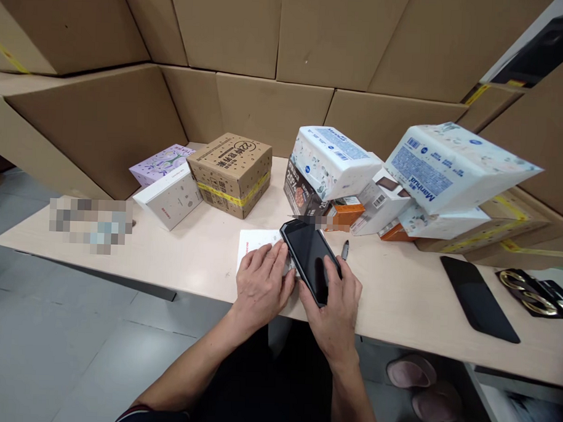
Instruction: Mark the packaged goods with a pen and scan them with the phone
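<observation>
My right hand (336,293) is wrapped round a black handheld device (310,252), like a rugged smartphone, with its dark screen facing up. The device is tilted over the table's near edge. My left hand (264,278) lies with fingers stretched out on a white flat box or card (251,237) with red lettering. Its fingertips reach the left edge of the device, and the hand covers most of the white item. A dark pen (345,250) lies just beyond my right fingers.
Left on the table (206,257) are a brown carton (232,172), a white box (171,198) and a purple box (160,164). Tissue packs (336,163) top boxes at right. A black slab (479,298) and gold-handled scissors (530,296) lie far right. Cardboard walls (271,112) stand behind.
</observation>
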Available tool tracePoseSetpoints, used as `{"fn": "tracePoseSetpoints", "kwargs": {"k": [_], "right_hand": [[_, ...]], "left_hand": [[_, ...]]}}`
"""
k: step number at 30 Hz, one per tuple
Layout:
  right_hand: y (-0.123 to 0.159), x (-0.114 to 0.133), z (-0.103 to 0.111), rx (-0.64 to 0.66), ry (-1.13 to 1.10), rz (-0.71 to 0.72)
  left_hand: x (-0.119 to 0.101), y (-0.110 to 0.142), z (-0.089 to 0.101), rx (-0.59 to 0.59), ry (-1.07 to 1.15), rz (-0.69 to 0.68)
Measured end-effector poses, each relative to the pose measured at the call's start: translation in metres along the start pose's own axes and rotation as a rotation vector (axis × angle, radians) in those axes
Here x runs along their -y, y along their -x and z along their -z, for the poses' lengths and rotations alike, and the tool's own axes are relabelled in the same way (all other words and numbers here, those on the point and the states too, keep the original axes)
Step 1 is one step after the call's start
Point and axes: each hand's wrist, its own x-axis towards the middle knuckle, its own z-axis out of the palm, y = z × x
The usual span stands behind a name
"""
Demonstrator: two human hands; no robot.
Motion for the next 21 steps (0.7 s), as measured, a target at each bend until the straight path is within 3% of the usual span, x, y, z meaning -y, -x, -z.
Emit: {"fn": "tracePoseSetpoints", "kwargs": {"k": [21], "right_hand": [[0.0008, -0.0003, -0.0008, -0.013, 0.023, 0.002]], "left_hand": [[0.0009, -0.0004, 0.0018, 0.04, -0.016, -0.02]]}}
